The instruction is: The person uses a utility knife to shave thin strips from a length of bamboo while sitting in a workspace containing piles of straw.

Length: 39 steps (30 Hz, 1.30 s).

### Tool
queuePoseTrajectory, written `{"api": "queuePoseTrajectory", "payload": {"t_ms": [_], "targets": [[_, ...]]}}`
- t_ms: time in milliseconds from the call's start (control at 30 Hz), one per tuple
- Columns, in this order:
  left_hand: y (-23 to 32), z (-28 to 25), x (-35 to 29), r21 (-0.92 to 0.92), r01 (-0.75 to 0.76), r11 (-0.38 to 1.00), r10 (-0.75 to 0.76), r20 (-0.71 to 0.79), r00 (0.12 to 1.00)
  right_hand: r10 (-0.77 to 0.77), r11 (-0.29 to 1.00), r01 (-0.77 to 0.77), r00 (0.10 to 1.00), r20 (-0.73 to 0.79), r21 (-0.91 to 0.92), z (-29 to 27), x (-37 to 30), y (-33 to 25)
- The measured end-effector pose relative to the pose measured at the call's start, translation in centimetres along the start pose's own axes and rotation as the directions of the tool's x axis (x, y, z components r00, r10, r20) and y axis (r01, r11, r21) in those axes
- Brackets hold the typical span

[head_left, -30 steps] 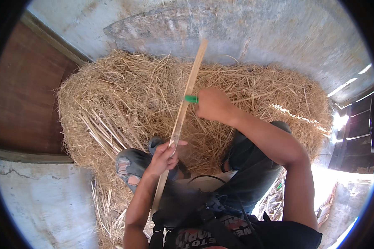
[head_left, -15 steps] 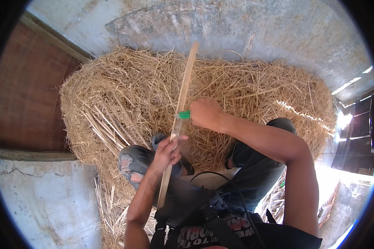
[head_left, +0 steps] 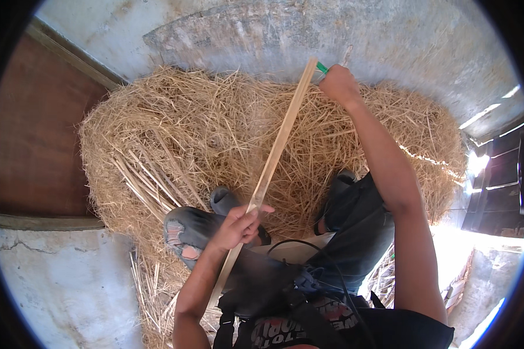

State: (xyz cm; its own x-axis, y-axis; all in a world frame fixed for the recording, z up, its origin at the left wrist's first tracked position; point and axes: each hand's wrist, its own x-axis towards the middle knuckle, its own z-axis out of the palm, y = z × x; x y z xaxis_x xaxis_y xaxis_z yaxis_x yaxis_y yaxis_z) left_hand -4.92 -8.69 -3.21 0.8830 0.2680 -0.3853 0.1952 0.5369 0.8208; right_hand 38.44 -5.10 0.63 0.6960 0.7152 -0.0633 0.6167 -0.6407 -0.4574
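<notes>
A long, pale, flat strip of bamboo or wood (head_left: 283,132) slants from my lap up and away to the right. My left hand (head_left: 237,228) is closed around its lower part, above my bent left knee. At the strip's far end my right hand (head_left: 340,85) grips a green-handled knife (head_left: 322,68), most of its handle hidden in my fist. The knife is beside the strip's tip; whether the blade touches it, I cannot tell.
A thick heap of straw (head_left: 198,116) lies before me against a grey wall (head_left: 244,35). Several pale thin sticks (head_left: 142,181) rest on its left part. A brown panel (head_left: 41,128) stands at the left. A black cable (head_left: 308,243) loops over my lap.
My right hand has moved the knife away along the strip, from near my left hand to the far end. The strip's far end has swung right. My left hand stays closed on it.
</notes>
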Motion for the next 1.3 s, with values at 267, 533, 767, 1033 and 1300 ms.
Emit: {"api": "queuePoseTrajectory", "payload": {"t_ms": [267,533,767,1033,1300], "targets": [[0.8,0.1,0.6,-0.052,-0.098,0.994,0.099,0.004,0.995,-0.128,0.975,0.156,0.976,-0.174,0.16,-1.4,-1.0,-1.7],[1.2,0.2,0.5,-0.088,-0.087,0.992,0.075,-0.125,0.989,-0.629,0.766,0.626,0.777,-0.031,0.145,2.3,-7.7,-4.8],[0.9,-0.8,0.2,-0.119,-0.103,0.987,0.073,-0.235,0.969,-0.784,0.62,0.772,0.604,0.142,0.141,4.4,-10.9,-6.4],[1.7,-0.4,0.7,-0.142,-0.099,0.985,0.053,-0.293,0.955,-0.895,0.439,0.881,0.413,0.165,0.175,6.7,-14.9,-7.0],[0.7,-1.1,1.3,-0.095,-0.1,0.99,0.06,-0.358,0.932,-0.954,0.298,0.91,0.293,0.06,0.289,9.0,-16.3,-6.9]]}}
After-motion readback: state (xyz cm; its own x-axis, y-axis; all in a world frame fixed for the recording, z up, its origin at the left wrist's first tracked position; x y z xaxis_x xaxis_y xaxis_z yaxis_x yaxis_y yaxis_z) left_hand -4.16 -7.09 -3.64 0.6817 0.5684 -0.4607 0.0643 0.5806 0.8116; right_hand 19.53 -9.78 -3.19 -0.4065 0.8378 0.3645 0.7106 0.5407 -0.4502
